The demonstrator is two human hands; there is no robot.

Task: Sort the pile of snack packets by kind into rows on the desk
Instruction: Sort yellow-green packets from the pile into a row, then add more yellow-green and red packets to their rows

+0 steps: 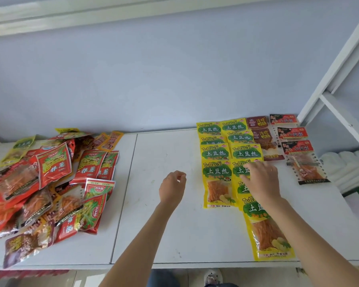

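A mixed pile of snack packets (50,183), red, yellow and brown, lies on the left of the white desk (164,235). On the right, yellow potato-strip packets (216,168) lie in two overlapping rows. Beside them are a short row of dark red packets (261,137) and a row of red-and-black packets (296,150). My right hand (259,181) rests flat with spread fingers on the right yellow row. The nearest yellow packet (267,230) lies under that forearm. My left hand (172,187) hovers over bare desk, fingers loosely curled, holding nothing.
A white wall rises behind the desk. A white ladder-like frame (338,83) stands at the right edge, with white bedding (344,162) beyond it. The desk's front edge runs along the bottom, with floor and a shoe (212,277) below.
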